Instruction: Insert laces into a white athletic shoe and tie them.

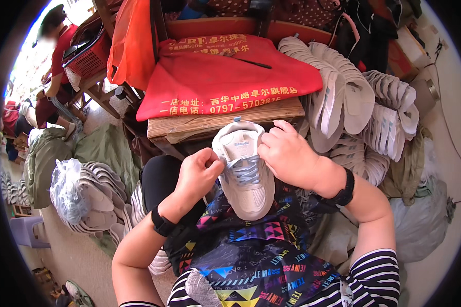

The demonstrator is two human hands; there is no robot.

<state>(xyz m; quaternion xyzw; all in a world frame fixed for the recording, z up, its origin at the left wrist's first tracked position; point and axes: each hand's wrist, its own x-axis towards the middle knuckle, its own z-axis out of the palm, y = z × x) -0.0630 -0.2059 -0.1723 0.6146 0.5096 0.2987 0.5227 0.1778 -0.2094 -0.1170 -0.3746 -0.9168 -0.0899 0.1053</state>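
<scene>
A pale grey-white sneaker [251, 202] with a mesh toe lies over my lap, its toe toward me and its heel at the bench edge. Blue-grey laces [245, 170] cross its tongue in several rows. My left hand [201, 171] is closed, thumb and fingers pinched at the shoe's left side beside the upper lacing. On the opposite side my right hand [290, 155] is also closed, its curled fingers against the collar and top eyelets. Whether a lace end is inside either pinch is hidden by the fingers.
Beyond the shoe stands a wooden bench [225, 123] covered by a red cloth bag [230, 77], with a thin dark tool [251, 61] on it. Stacked shoe uppers [338, 92] crowd the right; more uppers [100, 199] lie left. A person [61, 56] sits far left.
</scene>
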